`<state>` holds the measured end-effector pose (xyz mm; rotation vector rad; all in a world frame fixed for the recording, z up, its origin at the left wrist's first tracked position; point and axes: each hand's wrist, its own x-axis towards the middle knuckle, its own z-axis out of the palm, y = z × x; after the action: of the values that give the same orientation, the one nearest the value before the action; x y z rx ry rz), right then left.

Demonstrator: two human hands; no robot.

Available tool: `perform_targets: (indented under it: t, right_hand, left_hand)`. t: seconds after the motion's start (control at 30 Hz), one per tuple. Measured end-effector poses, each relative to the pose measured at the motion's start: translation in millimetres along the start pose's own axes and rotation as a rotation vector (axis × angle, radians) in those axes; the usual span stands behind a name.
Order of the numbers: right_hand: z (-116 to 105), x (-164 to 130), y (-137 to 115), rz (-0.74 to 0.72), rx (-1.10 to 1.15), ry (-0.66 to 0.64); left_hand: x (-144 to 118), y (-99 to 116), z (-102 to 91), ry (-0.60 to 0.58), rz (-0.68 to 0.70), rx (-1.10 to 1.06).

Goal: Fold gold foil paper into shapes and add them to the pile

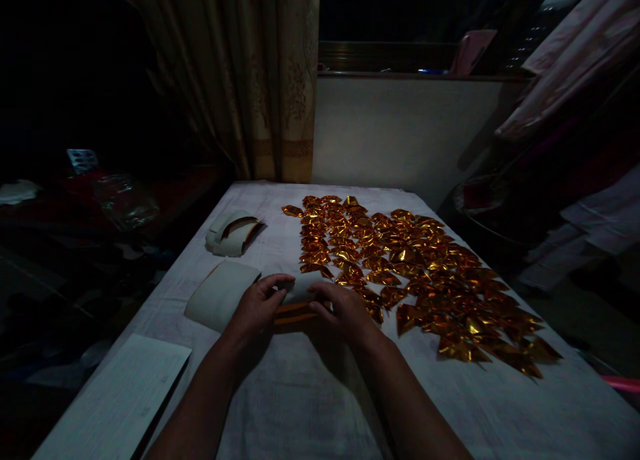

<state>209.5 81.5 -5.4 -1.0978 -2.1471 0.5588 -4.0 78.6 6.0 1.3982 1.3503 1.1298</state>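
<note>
Between my two hands, near the middle of the table, is a curled sheet of foil paper with a pale back and an orange-gold inner side. My left hand pinches its left end, and my right hand grips the right end. Just left of my left hand lies a curved stack of pale-backed paper sheets. Beyond that stack rest more curled paper pieces. Many shiny gold folded foil paper shapes spread over the right half of the table, some just behind my right hand.
A white cloth covers the table. A flat pale board or box lies at its front left corner. Behind stand a curtain and a wall, with a pink cup on the sill. Clothes hang at the right.
</note>
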Motion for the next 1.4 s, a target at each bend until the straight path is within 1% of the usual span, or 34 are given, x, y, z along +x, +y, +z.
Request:
perform_targets:
  t: [0.07,0.13,0.27,0.33,0.5,0.57,0.63,0.7,0.83,0.97,1.1,1.23,1.3,1.4]
  right_hand:
    - [-1.8,1.6,-0.7,-0.062,-0.026,0.005]
    - [-2.6,2.8,-1.7,-0.104,-0.067,0.026]
    - [-1.5,2.6,-2.6,-0.129,-0.133,0.156]
    - [-0.4,1.3,-1.8,-0.118,-0.121,0.187]
    - [1.0,-2.3,2.3,-0.037,-0.012,0.103]
    - [0.8,-2.7,3.3,-0.029,0.018,0.085]
    - [0.0,-2.4,3.0,-0.024,0.043,0.066]
    - [-1.6,-1.6,1.4,-0.003,0.066,0.042]
    - [-7.0,0.0,-4.1,0.040,0.079,0.002]
    - [-12.1,0.9,-8.8,0.040,0.076,0.008]
    - [-14.1,1.3,-11.1,0.037,0.088,0.009]
    - [-14.7,1.4,-10.8,0.042,0.122,0.017]
    - [-15.4,1.6,-10.1,0.032,0.158,0.017]
    - [-16.4,1.7,-9.7,0.035,0.228,0.054]
  left_hand:
    - [-0.7,1.9,-1.4,-0.004,0.017,0.036]
    - [-0.9,6.4,-4.3,-0.038,0.027,0.088]
    - [-2.3,18.0,-11.0,-0.163,0.085,0.223]
    - [-4.0,22.3,-12.6,-0.221,0.097,0.256]
    - [-7.5,28.4,-14.7,-0.340,0.076,0.241]
    - [-7.9,30.0,-16.5,-0.404,0.073,0.229]
    - [-8.2,31.3,-18.1,-0.439,0.064,0.225]
    - [-8.5,32.3,-18.6,-0.412,0.049,0.235]
    - [-8.4,33.4,-17.4,-0.269,0.063,0.227]
    - [-6.5,33.1,-16.9,-0.186,0.093,0.206]
    - [-4.9,31.2,-14.5,-0.112,0.081,0.174]
    - [-3.9,28.1,-10.6,-0.014,0.083,0.102]
    - [-3.4,26.0,-9.5,0.026,0.053,0.043]
    - [-3.0,23.3,-8.9,0.047,-0.015,-0.073]
